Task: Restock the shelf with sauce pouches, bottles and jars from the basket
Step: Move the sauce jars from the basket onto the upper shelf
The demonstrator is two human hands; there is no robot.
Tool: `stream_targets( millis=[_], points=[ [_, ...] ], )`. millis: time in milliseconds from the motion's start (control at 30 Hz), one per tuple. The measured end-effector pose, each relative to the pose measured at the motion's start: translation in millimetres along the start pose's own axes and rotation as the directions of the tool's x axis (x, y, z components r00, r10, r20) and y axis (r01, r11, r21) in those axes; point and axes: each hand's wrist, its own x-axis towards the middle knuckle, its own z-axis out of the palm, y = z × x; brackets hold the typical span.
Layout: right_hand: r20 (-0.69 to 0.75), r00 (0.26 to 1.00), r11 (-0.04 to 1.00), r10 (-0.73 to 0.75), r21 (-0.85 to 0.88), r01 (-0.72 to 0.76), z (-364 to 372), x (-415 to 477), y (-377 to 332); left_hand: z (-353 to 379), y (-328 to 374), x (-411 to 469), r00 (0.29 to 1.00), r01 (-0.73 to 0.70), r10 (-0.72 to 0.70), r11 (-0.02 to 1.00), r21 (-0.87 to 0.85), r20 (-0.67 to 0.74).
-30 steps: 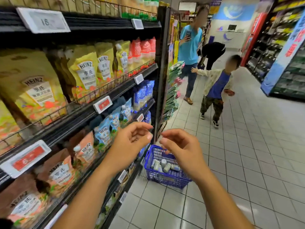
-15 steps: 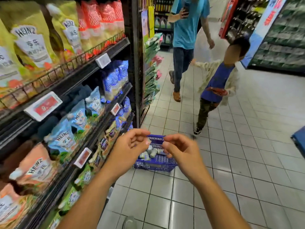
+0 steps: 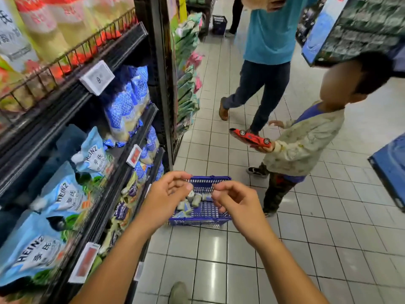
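The shelf (image 3: 72, 106) on the left holds blue Heinz sauce pouches (image 3: 65, 198). Beside it on the tiled floor (image 3: 219, 249) sits the blue basket (image 3: 197, 222) with small pouches (image 3: 195, 200) inside. Left hand (image 3: 166, 200) and right hand (image 3: 238, 205) hover above it, fingers (image 3: 173, 179) loosely curled, pinching nothing.

I see the basket (image 3: 197, 221) on the floor ahead, just right of the shelf (image 3: 109, 194), with pouches (image 3: 195, 200) lying in it. My left hand (image 3: 166, 198) and right hand (image 3: 236, 205) hover side by side above it. A child (image 3: 306, 141) stands to its right.
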Motion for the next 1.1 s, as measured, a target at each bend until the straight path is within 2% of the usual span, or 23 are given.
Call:
stream_targets(
  millis=[300, 400, 633, 867, 1100],
  points=[
    [-0.038, 0.993, 0.994, 0.110, -0.007, -0.110, -5.3, 65.7, 28.8, 0.9, -23.4, 79.6, 0.992, 0.117, -0.117, 0.993, 0.011, 0.037],
    [-0.032, 0.985, 0.985, 0.168, -0.025, -0.169, -6.4, 96.6, 48.2, 3.0, -41.7, 107.8, 0.985, 0.174, -0.174, 0.985, 0.009, 0.010],
    [0.085, 0.934, 0.936, 0.348, -0.089, -0.340, -14.6, 174.6, 104.8, 13.5, -100.7, 166.9, 0.938, 0.331, -0.330, 0.944, -0.009, -0.106],
    [0.142, 0.883, 0.887, 0.448, -0.191, -0.419, -25.6, 246.9, 188.0, 22.5, -198.8, 227.7, 0.833, 0.534, -0.532, 0.845, -0.031, -0.154],
    [0.086, 0.762, 0.753, 0.642, -0.254, -0.607, -19.6, 292.4, 322.1, 20.5, -329.0, 270.7, 0.687, 0.689, -0.690, 0.718, -0.099, -0.226]
  ],
)
